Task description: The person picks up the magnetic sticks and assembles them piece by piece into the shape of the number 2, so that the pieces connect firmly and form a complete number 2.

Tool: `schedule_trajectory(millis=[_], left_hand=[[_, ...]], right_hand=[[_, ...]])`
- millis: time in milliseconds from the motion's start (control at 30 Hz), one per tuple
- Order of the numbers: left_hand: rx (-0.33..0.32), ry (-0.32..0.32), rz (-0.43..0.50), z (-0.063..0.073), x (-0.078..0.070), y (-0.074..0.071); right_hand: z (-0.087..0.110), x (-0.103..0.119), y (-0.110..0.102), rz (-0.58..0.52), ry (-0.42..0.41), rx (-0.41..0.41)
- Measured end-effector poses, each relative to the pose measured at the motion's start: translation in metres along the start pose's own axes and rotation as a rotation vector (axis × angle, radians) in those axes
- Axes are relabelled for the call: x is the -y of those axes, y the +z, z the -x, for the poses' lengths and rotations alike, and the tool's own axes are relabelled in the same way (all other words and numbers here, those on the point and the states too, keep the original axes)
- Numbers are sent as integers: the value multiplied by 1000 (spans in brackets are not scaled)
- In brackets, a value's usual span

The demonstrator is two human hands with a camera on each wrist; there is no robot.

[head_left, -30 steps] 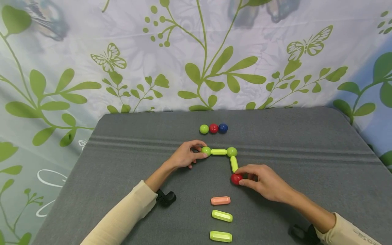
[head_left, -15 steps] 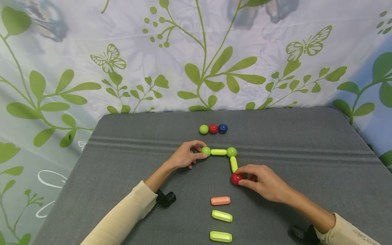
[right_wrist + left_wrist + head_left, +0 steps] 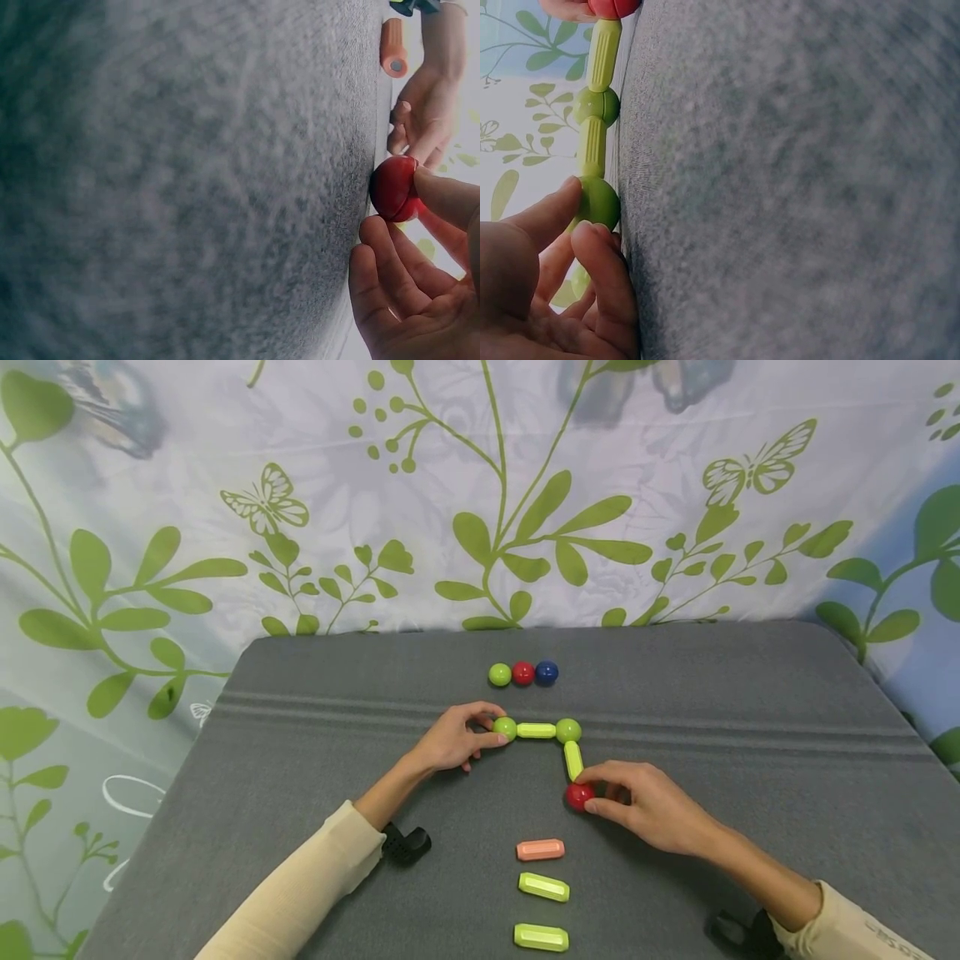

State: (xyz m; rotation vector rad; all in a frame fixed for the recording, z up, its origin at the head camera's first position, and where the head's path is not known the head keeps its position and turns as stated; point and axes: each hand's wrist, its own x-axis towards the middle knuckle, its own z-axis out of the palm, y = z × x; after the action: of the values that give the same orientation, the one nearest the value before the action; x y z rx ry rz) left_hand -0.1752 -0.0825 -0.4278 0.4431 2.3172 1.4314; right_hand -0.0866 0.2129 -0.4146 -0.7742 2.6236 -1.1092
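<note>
On the grey table lies a bent chain of magnetic balls and sticks. My left hand (image 3: pixel 456 739) pinches the green ball (image 3: pixel 505 728) at its left end between thumb and fingers. From there a yellow-green stick (image 3: pixel 536 731) runs right to a second green ball (image 3: pixel 568 731) at the corner. A second yellow-green stick (image 3: pixel 573 761) leads toward me from that corner to a red ball (image 3: pixel 578 797). My right hand (image 3: pixel 652 806) pinches this red ball, thumb on its near side; the right wrist view shows the ball (image 3: pixel 394 187) right at the table surface.
Behind the chain, a green ball (image 3: pixel 499 674), a red ball (image 3: pixel 523 673) and a blue ball (image 3: pixel 547 673) sit in a row. Nearer me lie an orange stick (image 3: pixel 540 850) and two yellow-green sticks, one (image 3: pixel 543 887) beyond the other (image 3: pixel 541 937). A patterned cloth (image 3: pixel 337 485) hangs behind the table.
</note>
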Motion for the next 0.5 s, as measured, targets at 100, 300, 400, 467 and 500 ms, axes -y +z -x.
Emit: schedule_trajectory(millis=[100,300,400,467,500], left_hand=[[-8,-3,1,0,-1,1],[-43,-15,-9,1,-4,3],[-60,-24,-25,3,-5,5],[-63,-26,-37,5,-6,6],[-62,-25,-42,6,-6,6]], right_hand=[[0,0,0,2,-10,-2],[-1,0,-1,0,-9,6],[-2,0,-1,-2,-2,10],[-2,0,-1,-5,5,13],[-1,0,-1,-6,7,13]])
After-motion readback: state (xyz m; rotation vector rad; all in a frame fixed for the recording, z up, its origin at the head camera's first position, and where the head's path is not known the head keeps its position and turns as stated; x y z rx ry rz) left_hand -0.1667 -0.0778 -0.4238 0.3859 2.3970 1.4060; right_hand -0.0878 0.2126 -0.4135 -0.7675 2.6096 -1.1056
